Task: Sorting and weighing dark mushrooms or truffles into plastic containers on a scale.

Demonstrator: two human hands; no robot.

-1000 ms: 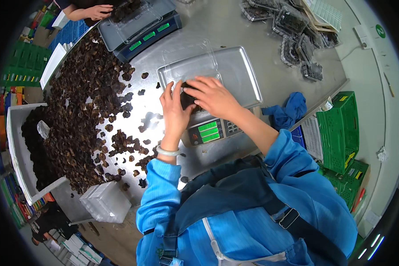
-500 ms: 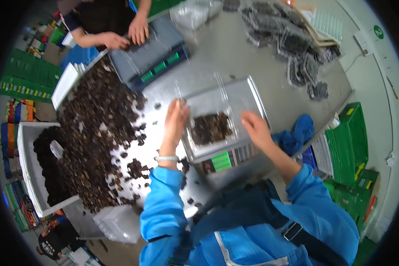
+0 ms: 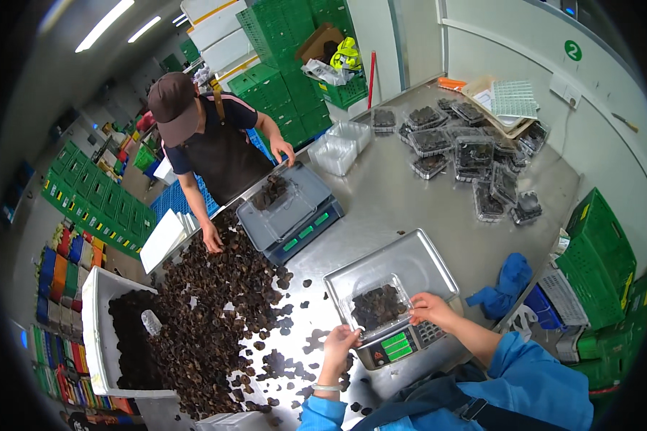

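A clear plastic box [image 3: 355,307] holds a heap of dark brown curled pieces [image 3: 378,307] that look like wood ear mushrooms. It sits toward the near side of the metal pan [image 3: 417,251] of a scale, whose green display [image 3: 397,346] faces me. At the box's near left corner, the fingers of my left hand [image 3: 340,348] are closed on its rim. The fingers of my right hand [image 3: 433,311] pinch the right edge. Whether a lid covers the box is hard to make out.
Loose mushroom pieces [image 3: 216,309] spread left from a white foam box [image 3: 92,337]. Across the table a co-worker [image 3: 212,144] stands at a second scale [image 3: 305,215]. Filled clear boxes [image 3: 474,154] pile up far right, past a blue cloth [image 3: 507,280]. Empty clear boxes [image 3: 338,147] stand at the back.
My hands have come down from above the scale pan onto the box's edges. The raised clear flap behind the box no longer shows. The co-worker's hands have moved apart, one down to the loose pieces.
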